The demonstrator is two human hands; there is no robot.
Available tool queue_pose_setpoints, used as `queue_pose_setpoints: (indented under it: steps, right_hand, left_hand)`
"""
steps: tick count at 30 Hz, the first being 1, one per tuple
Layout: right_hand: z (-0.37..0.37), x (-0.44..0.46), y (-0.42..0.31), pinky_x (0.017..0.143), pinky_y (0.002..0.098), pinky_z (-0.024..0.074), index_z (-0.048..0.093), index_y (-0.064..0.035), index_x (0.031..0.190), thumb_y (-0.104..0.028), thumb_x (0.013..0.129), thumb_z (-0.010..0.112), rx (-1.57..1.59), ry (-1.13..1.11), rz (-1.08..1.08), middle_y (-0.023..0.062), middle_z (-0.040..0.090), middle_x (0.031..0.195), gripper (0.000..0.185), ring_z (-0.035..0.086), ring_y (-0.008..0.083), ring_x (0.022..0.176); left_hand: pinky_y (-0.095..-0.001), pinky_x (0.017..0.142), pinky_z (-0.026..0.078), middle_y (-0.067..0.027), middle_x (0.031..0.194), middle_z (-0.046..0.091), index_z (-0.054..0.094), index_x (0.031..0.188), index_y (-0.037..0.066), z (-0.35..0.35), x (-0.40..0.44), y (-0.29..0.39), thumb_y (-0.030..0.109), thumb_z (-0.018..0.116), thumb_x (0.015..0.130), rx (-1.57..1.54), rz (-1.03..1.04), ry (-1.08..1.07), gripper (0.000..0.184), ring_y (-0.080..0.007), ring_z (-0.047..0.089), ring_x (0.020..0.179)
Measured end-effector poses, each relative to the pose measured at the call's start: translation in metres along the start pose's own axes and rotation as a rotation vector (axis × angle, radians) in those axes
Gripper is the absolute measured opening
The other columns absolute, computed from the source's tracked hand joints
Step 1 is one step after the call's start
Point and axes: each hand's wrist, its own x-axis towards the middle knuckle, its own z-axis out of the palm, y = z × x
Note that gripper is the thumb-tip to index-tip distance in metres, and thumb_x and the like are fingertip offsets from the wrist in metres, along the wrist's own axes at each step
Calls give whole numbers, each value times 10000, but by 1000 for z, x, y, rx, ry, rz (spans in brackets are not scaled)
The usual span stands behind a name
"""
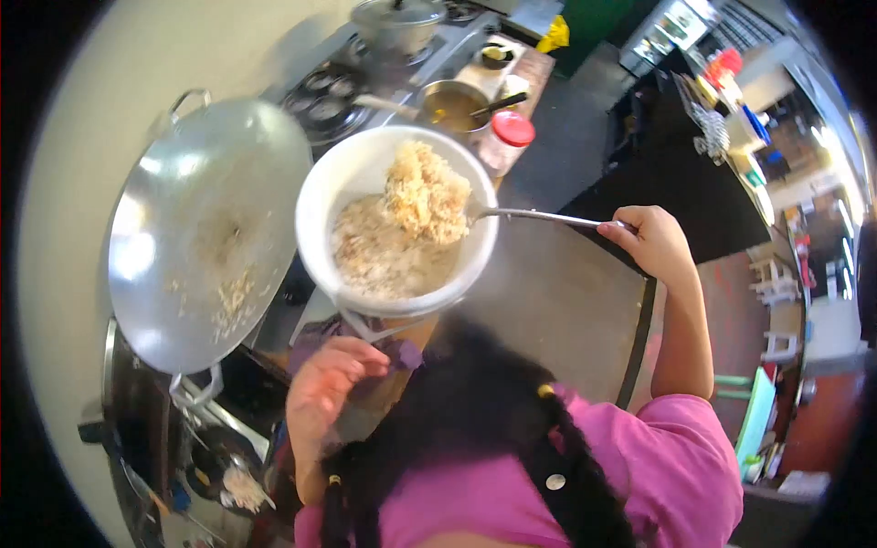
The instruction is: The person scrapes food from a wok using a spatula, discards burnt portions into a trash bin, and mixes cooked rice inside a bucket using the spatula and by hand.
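My right hand (649,242) is closed around the end of a long metal serving spoon (539,215). Its bowl, heaped with cooked rice (425,194), is over a white pot (315,196) that has more rice inside. Low beside the near side of this pot is my left hand (329,388), fingers loosely bent and nothing visible in them. Close to those fingers are the pot's handle (361,324) and a purple cloth (402,354); contact with either is unclear. A large metal wok (183,183) with rice grains stuck to it stands on the left.
Behind the white pot are a stove burner (324,105), a lidded pot (397,32), a saucepan (448,91) with liquid and a red-lidded jar (510,132). A grey metal surface (557,283) lies under the spoon. At lower left is a dark pan (215,461).
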Motion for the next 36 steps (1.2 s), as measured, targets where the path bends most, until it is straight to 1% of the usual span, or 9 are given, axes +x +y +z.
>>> queue_pose_setpoints:
  steps: [6,12,14,18,28,29,30,33,36]
  right_hand:
    - [-55,-61,78,578,434,431,686,-18,754,-471,823,715,5,16,196,168,574,640,458,563,333,594]
    - [-62,-99,210,595,433,465,705,-26,758,-540,804,702,-44,14,354,157,619,653,516,618,342,625]
    - [-53,-105,266,600,442,470,704,-28,751,-548,808,696,-57,46,366,170,629,663,523,636,351,639]
    - [-21,-99,374,646,452,491,712,-30,770,-588,828,664,-66,84,397,171,661,702,563,661,357,687]
    - [71,21,540,705,426,533,760,-68,860,-693,866,560,-149,-45,600,145,717,790,657,698,316,775]
    - [77,44,546,707,435,530,747,-59,837,-678,873,565,-121,-43,628,150,709,777,646,692,326,776]
    - [82,64,553,709,443,528,734,-51,815,-662,881,570,-97,-57,660,155,701,764,636,686,336,777]
    - [95,139,577,700,430,534,749,-66,839,-678,878,559,-115,-88,638,151,713,781,642,696,324,772]
    - [99,222,595,699,433,537,754,-69,853,-679,876,561,-119,-111,679,159,719,792,640,699,339,768]
  left_hand:
    - [-393,1093,357,-175,1353,502,543,1293,-4,74,60,-48,398,590,974,-17,-346,-152,515,-266,476,1288]
    - [-393,1080,384,-153,1328,535,550,1267,-3,118,121,-144,383,524,1017,174,-392,-245,460,-237,494,1276]
    - [-411,1009,462,-161,1235,582,555,1195,11,141,146,-181,392,545,1013,108,-400,-19,422,-273,567,1187]
    - [-403,958,500,-115,1208,606,579,1088,39,187,206,-242,182,573,1015,65,-327,183,160,-244,598,1138]
    - [-421,957,500,-111,1245,606,626,1005,53,211,356,-333,274,646,980,215,-224,247,224,-239,594,1140]
    - [-426,966,487,-129,1246,596,619,986,53,206,373,-338,422,518,1031,223,-202,249,385,-248,580,1149]
    - [-426,966,487,-129,1246,596,619,986,53,205,393,-341,422,518,1031,220,-208,259,385,-248,580,1149]
    - [-420,965,482,-143,1242,585,597,1007,55,190,452,-352,542,286,1065,40,-257,338,581,-268,559,1168]
    - [-419,973,463,-148,1253,583,597,1026,50,175,520,-372,531,316,1063,-6,-269,433,558,-272,561,1161]
